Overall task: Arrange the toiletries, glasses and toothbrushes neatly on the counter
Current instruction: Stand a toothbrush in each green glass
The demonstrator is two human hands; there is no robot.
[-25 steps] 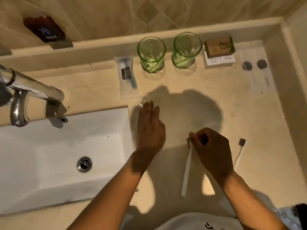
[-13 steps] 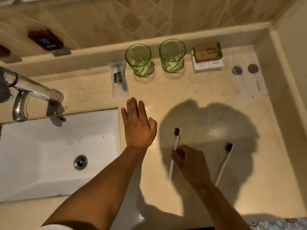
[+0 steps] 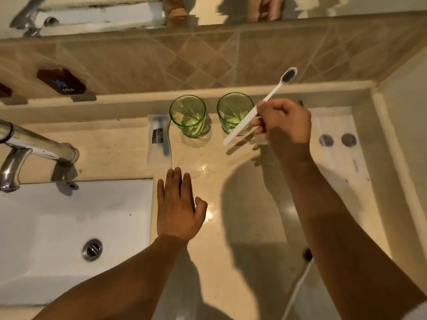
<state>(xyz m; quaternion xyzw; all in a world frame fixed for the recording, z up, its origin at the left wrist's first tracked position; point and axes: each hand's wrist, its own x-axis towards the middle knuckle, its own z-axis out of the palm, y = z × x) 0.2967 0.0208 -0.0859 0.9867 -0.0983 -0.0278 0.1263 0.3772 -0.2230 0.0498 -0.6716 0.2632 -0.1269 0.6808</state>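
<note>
From the head camera, the right hand [image 3: 285, 121] has lifted one white toothbrush [image 3: 258, 107] off the counter [image 3: 242, 192], where it lay half a second ago. Its fingers pinch the handle near the middle, and the brush is tilted with its dark bristles toward 1 o'clock and its tail over the right glass [image 3: 234, 115]. The likely next step is dropping it tail-first into that glass. The left glass [image 3: 188, 115] stands just beside, at 9 o'clock from it. The left hand [image 3: 179, 209] stays flat on the counter beside the sink [image 3: 69, 215], fingers straight and released. A second toothbrush [image 3: 300, 282] lies at 5 o'clock, partly hidden by the right forearm, not yet picked up. A wrapped razor packet [image 3: 159, 142] lies left of the glasses.
</note>
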